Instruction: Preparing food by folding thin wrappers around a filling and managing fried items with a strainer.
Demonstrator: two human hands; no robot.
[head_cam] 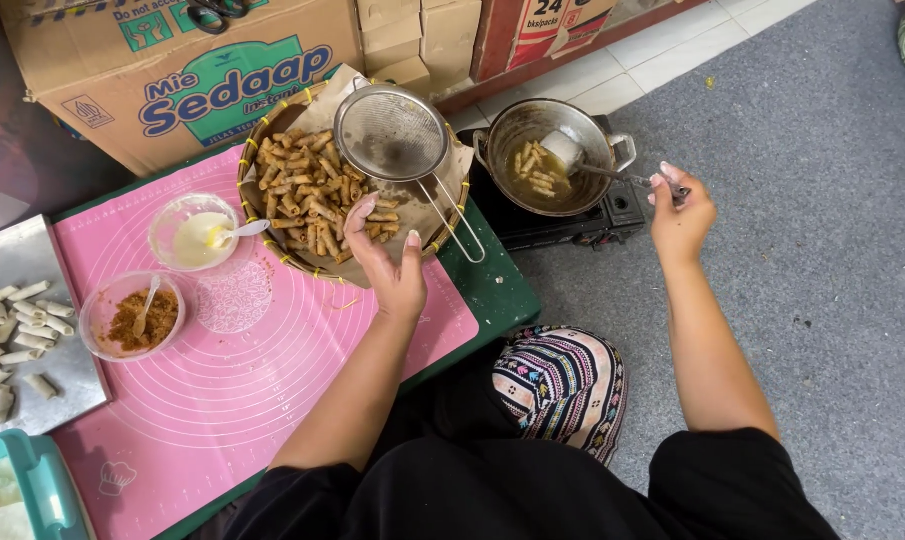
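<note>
Grey floor carpet under a low green counter (493, 290) with a pink mat (273, 390). Woven basket (258, 215) already holds a heap of fried rolls (308, 185). Wok (533, 125) on a stove has a few rolls in oil. Tray (68, 375) still holds raw rolls (18, 320). Left hand (388, 265), fingers loosely extended, touches the basket's rolls; right hand (681, 212) pinches a ladle handle (628, 178).

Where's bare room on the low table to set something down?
The pink mat is bare below the two bowls, near the left hand's forearm. Crowded: the basket of fried rolls, the tray of raw rolls.
</note>
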